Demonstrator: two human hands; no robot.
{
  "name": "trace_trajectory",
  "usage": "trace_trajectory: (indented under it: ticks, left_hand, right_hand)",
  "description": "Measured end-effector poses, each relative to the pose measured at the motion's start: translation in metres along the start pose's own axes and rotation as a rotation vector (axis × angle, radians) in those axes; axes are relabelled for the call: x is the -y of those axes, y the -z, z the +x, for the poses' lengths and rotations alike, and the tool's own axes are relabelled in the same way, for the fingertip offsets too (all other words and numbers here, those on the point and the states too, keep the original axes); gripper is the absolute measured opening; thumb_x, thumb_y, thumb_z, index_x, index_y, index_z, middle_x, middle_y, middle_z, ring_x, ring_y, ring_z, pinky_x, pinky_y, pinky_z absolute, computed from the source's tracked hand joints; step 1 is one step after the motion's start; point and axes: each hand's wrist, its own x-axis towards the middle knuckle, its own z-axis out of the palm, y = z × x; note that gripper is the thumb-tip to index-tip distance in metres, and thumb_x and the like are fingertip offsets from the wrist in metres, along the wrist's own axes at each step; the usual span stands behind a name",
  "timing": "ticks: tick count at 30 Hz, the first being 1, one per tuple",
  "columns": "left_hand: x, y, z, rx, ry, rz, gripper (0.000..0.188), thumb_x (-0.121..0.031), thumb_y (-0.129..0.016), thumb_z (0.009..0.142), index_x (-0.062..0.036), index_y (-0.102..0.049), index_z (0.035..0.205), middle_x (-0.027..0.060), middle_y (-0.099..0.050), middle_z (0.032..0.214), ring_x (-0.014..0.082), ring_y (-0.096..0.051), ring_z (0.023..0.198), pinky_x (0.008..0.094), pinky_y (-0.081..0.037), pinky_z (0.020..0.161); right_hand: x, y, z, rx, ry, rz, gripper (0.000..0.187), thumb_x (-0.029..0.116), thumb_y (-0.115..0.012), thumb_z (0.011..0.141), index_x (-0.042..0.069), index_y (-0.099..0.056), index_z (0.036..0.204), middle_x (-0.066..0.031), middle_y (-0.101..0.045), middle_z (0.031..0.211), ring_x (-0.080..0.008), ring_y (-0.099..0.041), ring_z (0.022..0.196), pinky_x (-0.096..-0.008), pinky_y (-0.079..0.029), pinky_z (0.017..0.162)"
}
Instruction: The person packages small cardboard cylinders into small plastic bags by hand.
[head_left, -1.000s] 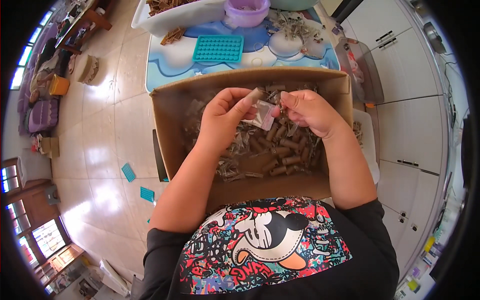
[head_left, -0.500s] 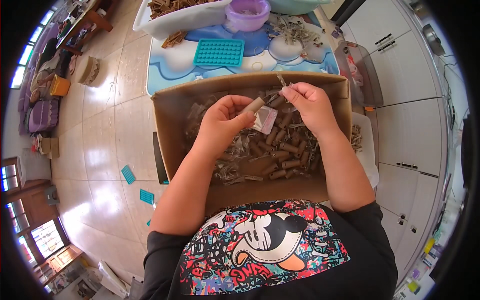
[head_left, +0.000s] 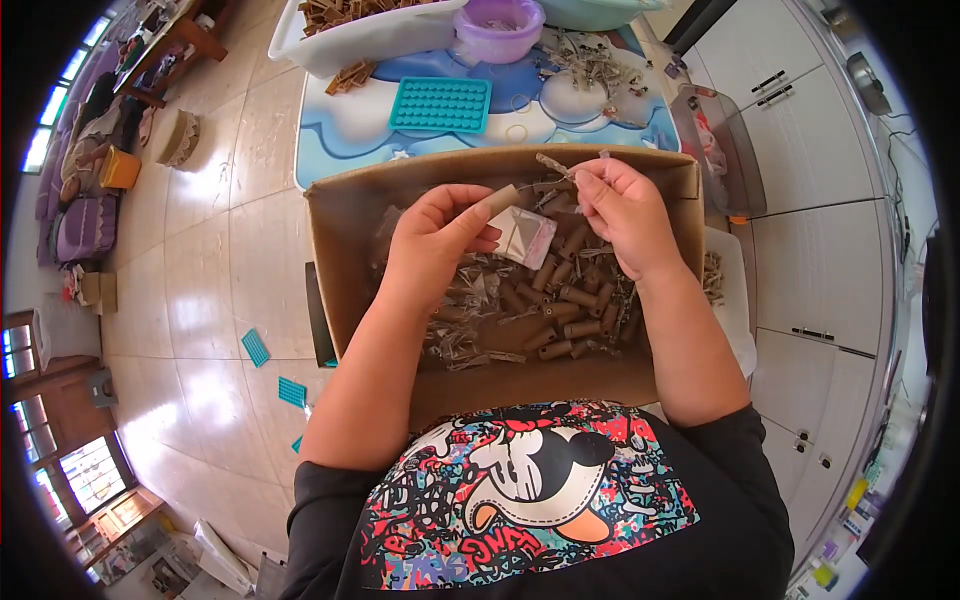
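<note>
Your left hand (head_left: 430, 238) is pinching the brown, cylindrical, cardboard-like tube (head_left: 502, 199) above the brown cardboard box (head_left: 535, 380), its long axis slanting far-right toward the slim, twisted, pale-brown strip (head_left: 552, 164) your right hand (head_left: 628, 222) is gripping between its fingers.

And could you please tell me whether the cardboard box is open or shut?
The cardboard box is open: no flaps cover its top, and brown tubes show inside, below the left hand and right hand.
</note>
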Motion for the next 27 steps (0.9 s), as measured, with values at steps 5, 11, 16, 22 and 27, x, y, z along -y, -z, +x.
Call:
trace_trajectory:
  ticks: [5, 11, 16, 22, 27]
  left_hand:
    - [-0.001, 0.002, 0.000, 0.004, -0.017, -0.027, 0.020, -0.014, -0.057, 0.086, -0.0027, -0.057, 0.102, 0.0030, -0.060, 0.089, 0.0091, -0.058, 0.074, 0.0234, -0.049, 0.068]
    - [0.001, 0.003, 0.000, 0.033, -0.049, -0.027, 0.018, -0.012, -0.057, 0.086, -0.0024, -0.057, 0.101, 0.0035, -0.061, 0.089, 0.0100, -0.058, 0.076, 0.0237, -0.050, 0.067]
    - [0.015, -0.001, 0.004, 0.016, -0.055, -0.057, 0.019, -0.012, -0.056, 0.086, -0.0019, -0.055, 0.102, 0.0052, -0.060, 0.094, 0.0106, -0.059, 0.076, 0.0238, -0.051, 0.068]
    - [0.014, -0.010, 0.001, 0.114, 0.066, -0.109, 0.021, -0.014, -0.055, 0.088, -0.0007, -0.054, 0.104, 0.0056, -0.060, 0.095, 0.0128, -0.061, 0.080, 0.0241, -0.051, 0.069]
    - [0.031, 0.010, 0.025, -0.325, -0.353, 0.798, 0.024, -0.021, -0.059, 0.084, 0.0001, -0.060, 0.097, 0.0098, -0.063, 0.088, 0.0176, -0.062, 0.074, 0.0300, -0.049, 0.064]
  right_hand:
    - [0.000, -0.002, 0.001, -0.096, 0.115, -0.131, 0.014, 0.017, -0.059, 0.085, 0.003, -0.058, 0.087, 0.0031, -0.054, 0.072, -0.0035, -0.045, 0.062, -0.0180, -0.036, 0.054]
    - [-0.007, -0.001, 0.000, -0.200, 0.350, -0.549, 0.014, 0.014, -0.060, 0.082, 0.001, -0.058, 0.086, -0.0033, -0.059, 0.073, -0.0102, -0.052, 0.065, -0.0256, -0.043, 0.060]
    - [-0.001, -0.010, -0.008, 0.188, 0.256, -0.663, 0.013, 0.009, -0.063, 0.077, 0.001, -0.058, 0.086, -0.0071, -0.060, 0.073, -0.0138, -0.055, 0.066, -0.0276, -0.043, 0.062]
    - [-0.012, -0.015, -0.004, 0.162, 0.164, -0.285, 0.021, 0.006, -0.062, 0.079, 0.001, -0.055, 0.098, -0.0030, -0.058, 0.076, -0.0085, -0.053, 0.069, -0.0248, -0.044, 0.063]
    - [-0.013, -0.012, 0.002, 0.056, 0.250, -0.175, 0.024, 0.008, -0.059, 0.083, 0.000, -0.053, 0.104, -0.0021, -0.058, 0.078, -0.0061, -0.051, 0.068, -0.0211, -0.043, 0.062]
